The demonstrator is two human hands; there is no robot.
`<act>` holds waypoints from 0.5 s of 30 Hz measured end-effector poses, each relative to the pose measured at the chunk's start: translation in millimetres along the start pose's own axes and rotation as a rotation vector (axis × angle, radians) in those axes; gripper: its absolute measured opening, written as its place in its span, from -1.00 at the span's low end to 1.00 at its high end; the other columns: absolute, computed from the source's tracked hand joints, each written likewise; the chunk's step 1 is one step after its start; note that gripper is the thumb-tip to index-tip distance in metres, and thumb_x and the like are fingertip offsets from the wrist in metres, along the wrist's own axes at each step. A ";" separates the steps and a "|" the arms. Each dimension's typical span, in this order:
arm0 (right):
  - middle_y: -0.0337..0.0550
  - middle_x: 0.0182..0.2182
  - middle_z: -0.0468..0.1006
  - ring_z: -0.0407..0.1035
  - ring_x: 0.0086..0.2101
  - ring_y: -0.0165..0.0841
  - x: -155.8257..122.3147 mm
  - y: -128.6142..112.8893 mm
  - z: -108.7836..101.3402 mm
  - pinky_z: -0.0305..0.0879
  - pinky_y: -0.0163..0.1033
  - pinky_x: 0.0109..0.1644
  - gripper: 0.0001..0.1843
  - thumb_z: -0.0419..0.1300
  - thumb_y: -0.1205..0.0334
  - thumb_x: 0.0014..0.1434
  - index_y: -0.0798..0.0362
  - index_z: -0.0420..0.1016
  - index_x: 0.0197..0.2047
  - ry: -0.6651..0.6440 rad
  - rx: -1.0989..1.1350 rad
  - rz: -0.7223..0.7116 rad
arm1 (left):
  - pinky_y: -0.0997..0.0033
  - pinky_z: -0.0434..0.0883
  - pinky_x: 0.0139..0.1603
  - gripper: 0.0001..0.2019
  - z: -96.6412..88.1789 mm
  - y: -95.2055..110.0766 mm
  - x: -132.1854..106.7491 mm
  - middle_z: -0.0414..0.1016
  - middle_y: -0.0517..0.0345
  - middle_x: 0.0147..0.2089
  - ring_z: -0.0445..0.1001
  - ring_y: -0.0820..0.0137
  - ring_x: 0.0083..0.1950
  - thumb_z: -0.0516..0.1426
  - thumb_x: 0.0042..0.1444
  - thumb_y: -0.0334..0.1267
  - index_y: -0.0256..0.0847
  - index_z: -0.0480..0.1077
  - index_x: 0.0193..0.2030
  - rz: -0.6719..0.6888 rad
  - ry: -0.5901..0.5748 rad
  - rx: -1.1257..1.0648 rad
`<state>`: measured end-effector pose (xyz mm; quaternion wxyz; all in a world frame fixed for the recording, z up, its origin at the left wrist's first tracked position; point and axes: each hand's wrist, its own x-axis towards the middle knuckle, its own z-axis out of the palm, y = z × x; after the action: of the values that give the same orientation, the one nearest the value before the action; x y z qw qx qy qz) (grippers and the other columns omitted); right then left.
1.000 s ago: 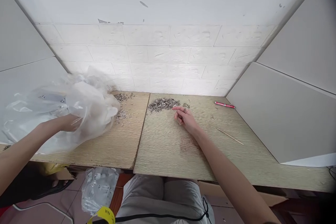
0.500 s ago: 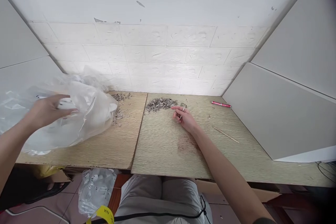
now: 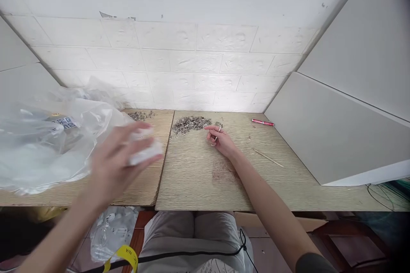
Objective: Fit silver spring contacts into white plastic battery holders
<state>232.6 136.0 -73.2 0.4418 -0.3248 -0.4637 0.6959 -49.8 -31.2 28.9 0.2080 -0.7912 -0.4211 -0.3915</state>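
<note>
My left hand, smeared by motion, grips a small white piece whose exact kind I cannot make out. It is over the left board, just right of a large clear plastic bag. My right hand rests on the right board at the near right side of a pile of small metal parts. Its fingers are curled together around small shiny metal bits, too small to name surely. A second heap of metal parts lies on the left board, partly behind the bag.
A red pen lies near the right panel, with a thin wooden stick closer to me. White brick-pattern wall closes off the back. Below the table edge hangs another clear bag with white pieces.
My left hand has moved right, out of the large bag, carrying a white piece. My right hand stays by the metal pile. The view has shifted slightly.
</note>
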 end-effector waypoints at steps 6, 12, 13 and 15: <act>-0.25 -0.49 0.47 0.07 -0.59 -0.56 -5.5 -5.0 1.1 -0.16 -0.33 -0.53 -0.61 0.36 0.02 -0.05 0.05 0.53 -0.19 -0.107 -0.116 0.040 | 0.32 0.50 -0.21 -0.89 116.1 35.7 2.7 0.44 -0.07 0.12 0.41 0.21 0.06 0.11 0.23 -0.33 -0.23 0.42 -0.13 0.185 -0.216 0.011; -0.31 -0.60 0.31 0.07 -0.58 -0.53 -9.2 -2.0 2.5 -0.12 -0.31 -0.52 -0.51 0.23 -0.25 0.04 0.04 0.34 -0.46 -0.113 -0.333 0.063 | 0.20 0.50 0.00 -0.68 163.5 34.2 -1.5 0.32 -0.06 0.28 0.32 0.16 0.23 -0.04 0.24 -0.50 -0.23 0.39 0.05 0.297 -0.316 0.025; -0.33 -0.62 0.28 0.05 -0.59 -0.53 -9.4 -1.5 3.0 -0.12 -0.31 -0.52 -0.49 0.23 -0.27 0.03 0.03 0.28 -0.50 -0.087 -0.335 0.054 | 0.16 0.47 0.09 -0.66 164.9 34.7 -1.3 0.29 -0.07 0.31 0.29 0.15 0.27 -0.04 0.23 -0.51 -0.25 0.37 0.09 0.311 -0.339 0.015; -0.34 -0.62 0.26 0.02 -0.59 -0.53 -9.7 -1.8 4.0 -0.11 -0.31 -0.52 -0.47 0.23 -0.28 0.02 0.03 0.25 -0.51 -0.053 -0.324 0.032 | 0.07 0.34 0.26 -0.61 164.3 34.7 -1.5 0.18 -0.09 0.38 0.18 0.12 0.36 -0.02 0.21 -0.50 -0.29 0.31 0.17 0.314 -0.393 -0.002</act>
<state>233.6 126.0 -69.7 0.3600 -0.3809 -0.5759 0.6274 51.5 56.9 -72.0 0.1795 -0.9081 -0.3251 -0.1933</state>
